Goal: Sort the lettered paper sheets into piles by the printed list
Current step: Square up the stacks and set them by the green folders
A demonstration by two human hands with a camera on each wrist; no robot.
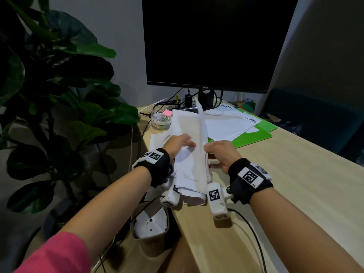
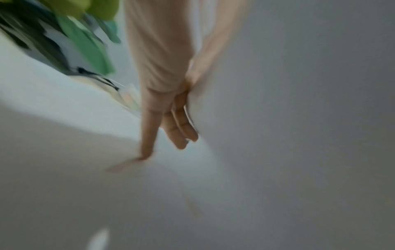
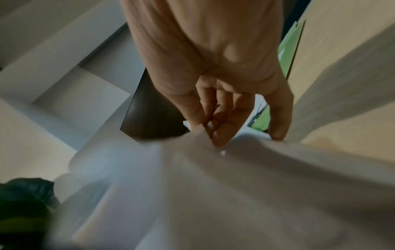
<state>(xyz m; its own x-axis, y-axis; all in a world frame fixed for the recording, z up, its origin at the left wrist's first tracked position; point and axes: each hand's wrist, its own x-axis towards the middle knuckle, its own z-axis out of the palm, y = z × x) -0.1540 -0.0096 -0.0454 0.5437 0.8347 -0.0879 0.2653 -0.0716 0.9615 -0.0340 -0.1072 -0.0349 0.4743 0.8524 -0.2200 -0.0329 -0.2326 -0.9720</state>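
L hand (image 1: pixel 180 143) lies flat w/ straight fingers on the paper stack (image 1: pixel 187 168) at the bench (image 1: pixel 285 184) near corner; grip wide, holding nothing. L wrist view is blurred but shows fingers (image 2: pixel 179 128) extended against white paper. R hand (image 1: pixel 220 152) just right of it pinches one sheet (image 1: pixel 201 123) by its lower edge, thumb and fingers (image 3: pixel 224 125) curled onto the paper, so R grip is closed on that sheet. Sheet stands nearly upright, edge-on, between the two hands and rising beyond them. No letters legible on it. Beyond R hand, a second spread of white sheets (image 1: pixel 226 123) lies on a green folder (image 1: pixel 256 134). Beyond L hand: stationery tub (image 1: pixel 161 119) w/ clips. Further back, dark monitor (image 1: pixel 216 42). Plant (image 1: pixel 59 85) left of L hand, off the bench.
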